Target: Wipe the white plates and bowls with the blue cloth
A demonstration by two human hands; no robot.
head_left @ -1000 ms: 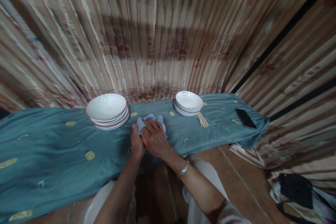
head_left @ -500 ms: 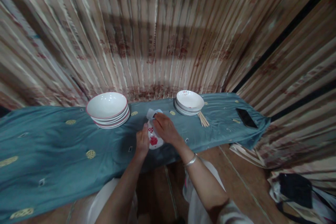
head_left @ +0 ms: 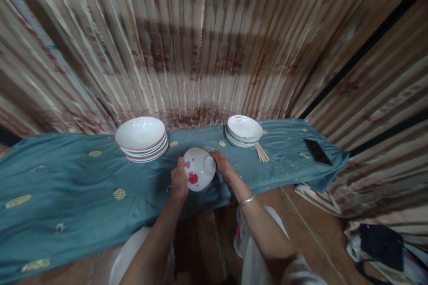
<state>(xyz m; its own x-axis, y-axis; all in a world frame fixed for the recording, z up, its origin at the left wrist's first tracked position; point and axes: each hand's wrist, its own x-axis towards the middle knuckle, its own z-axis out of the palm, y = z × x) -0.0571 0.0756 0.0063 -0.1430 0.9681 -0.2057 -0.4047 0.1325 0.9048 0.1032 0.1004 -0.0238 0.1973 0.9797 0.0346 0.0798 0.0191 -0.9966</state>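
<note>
A white bowl with red flower prints (head_left: 199,169) is tilted over the near part of the table, its outside and foot ring facing me. My left hand (head_left: 179,179) grips the bowl by its left edge, thumb up. At the bowl's right side, by the foot ring, my right hand (head_left: 223,164) is closed on a pale blue-grey cloth (head_left: 218,173). Only small parts of the cloth show; the hand and the bowl cover the rest.
A stack of large red-rimmed bowls (head_left: 142,136) stands at the back left. Farther right are stacked smaller flowered bowls (head_left: 244,130), wooden chopsticks (head_left: 262,152) and a black phone (head_left: 317,151). A teal cloth (head_left: 83,187) covers the table; a pleated curtain (head_left: 187,53) hangs behind.
The bowl has turned so that more of its outside and its foot ring show. My right hand has moved with the cloth from the bowl's upper side to its right side.
</note>
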